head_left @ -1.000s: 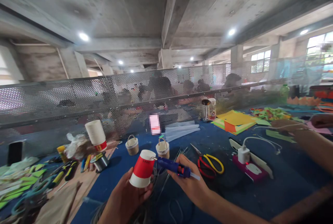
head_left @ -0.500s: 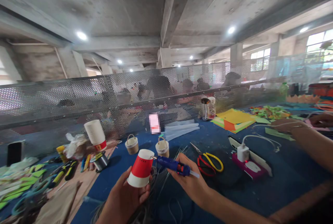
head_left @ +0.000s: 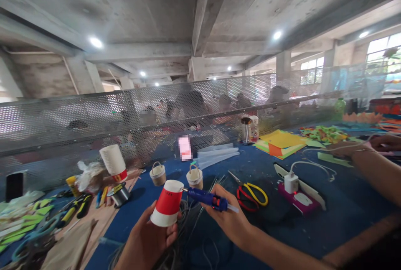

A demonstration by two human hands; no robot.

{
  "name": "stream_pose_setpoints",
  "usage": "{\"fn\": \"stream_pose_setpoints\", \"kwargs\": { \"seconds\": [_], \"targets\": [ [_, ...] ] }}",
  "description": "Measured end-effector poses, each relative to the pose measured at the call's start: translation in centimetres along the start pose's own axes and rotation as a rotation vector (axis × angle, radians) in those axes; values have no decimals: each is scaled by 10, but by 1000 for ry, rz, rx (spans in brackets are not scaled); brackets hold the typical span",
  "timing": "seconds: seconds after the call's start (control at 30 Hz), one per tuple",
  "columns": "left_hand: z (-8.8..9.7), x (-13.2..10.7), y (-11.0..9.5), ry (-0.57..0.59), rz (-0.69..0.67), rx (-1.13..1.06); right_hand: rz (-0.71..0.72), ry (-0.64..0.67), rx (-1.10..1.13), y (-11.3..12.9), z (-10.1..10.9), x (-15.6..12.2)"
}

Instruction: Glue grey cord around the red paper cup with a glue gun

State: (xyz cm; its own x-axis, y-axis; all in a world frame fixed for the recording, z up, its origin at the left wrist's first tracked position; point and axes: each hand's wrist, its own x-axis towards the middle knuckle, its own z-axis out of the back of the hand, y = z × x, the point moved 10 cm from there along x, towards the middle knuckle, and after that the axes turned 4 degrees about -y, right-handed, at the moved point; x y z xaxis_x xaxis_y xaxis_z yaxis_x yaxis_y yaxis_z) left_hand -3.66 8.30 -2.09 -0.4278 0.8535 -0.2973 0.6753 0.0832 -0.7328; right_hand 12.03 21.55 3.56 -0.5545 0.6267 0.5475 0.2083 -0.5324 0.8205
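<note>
A red and white paper cup (head_left: 168,204) is tilted upside down in my left hand (head_left: 152,230), whose fingers wrap its lower side. In my right hand (head_left: 230,215) is a blue hot glue gun (head_left: 205,199), a clear glue stick poking from its back. The gun's nozzle is at the upper right edge of the cup; whether it touches I cannot tell. Behind the cup stand two small handled baskets, one basket (head_left: 157,174) to the left and another basket (head_left: 194,178) partly hidden by the gun. Grey cord (head_left: 184,211) lies beneath my hands.
Pliers (head_left: 250,197) with red and yellow handles lie right of my right hand, near a purple power strip (head_left: 300,199) with a charger. A cup stack (head_left: 112,161), a wire spool (head_left: 119,194) and several tools lie left. Another person's arm (head_left: 372,174) reaches in at right.
The view has shifted slightly. My left hand tilts the cup a little more, and the glue gun's nozzle stays at the cup's upper edge.
</note>
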Motion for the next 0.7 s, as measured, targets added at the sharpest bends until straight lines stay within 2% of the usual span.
{"fn": "stream_pose_setpoints", "kwargs": {
  "seconds": [0.47,0.7],
  "targets": [
    [3,1,1,51,-1,-33,28,-3,-32,3,1,0],
    [3,4,8,111,92,-90,57,6,-45,6,0,1]
  ]
}}
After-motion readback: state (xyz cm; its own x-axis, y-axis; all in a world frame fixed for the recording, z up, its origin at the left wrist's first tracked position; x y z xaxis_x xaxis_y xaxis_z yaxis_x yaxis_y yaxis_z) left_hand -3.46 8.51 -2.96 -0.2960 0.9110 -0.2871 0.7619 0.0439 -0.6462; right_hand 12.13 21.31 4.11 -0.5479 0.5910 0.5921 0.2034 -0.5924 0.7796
